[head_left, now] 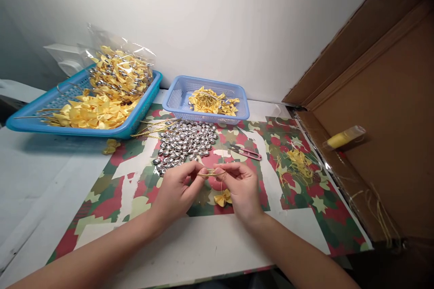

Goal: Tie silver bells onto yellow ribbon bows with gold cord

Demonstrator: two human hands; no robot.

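Observation:
Between both hands runs a thin gold cord (210, 173), looped or crossed at its middle. My left hand (178, 189) pinches one side of it with thumb and fingertips. On the other side my right hand (243, 189) pinches it in the same way. A yellow ribbon bow (223, 198) hangs or lies just below, beside the right hand, with a thread running up from it. Just beyond the left hand spreads a pile of shiny silver bells or beads (186, 142). Pink-handled thread snips (247, 151) lie past the right hand.
A large blue basket (111, 132) at left holds yellow bows and a clear bag (122, 65) of bows with silver pieces. Behind the pile, a smaller blue basket (206, 117) holds more bows. Yellow thread scraps (300, 165) lie right, near a cardboard wall (379, 99) bearing a yellow-filled tube (346, 137).

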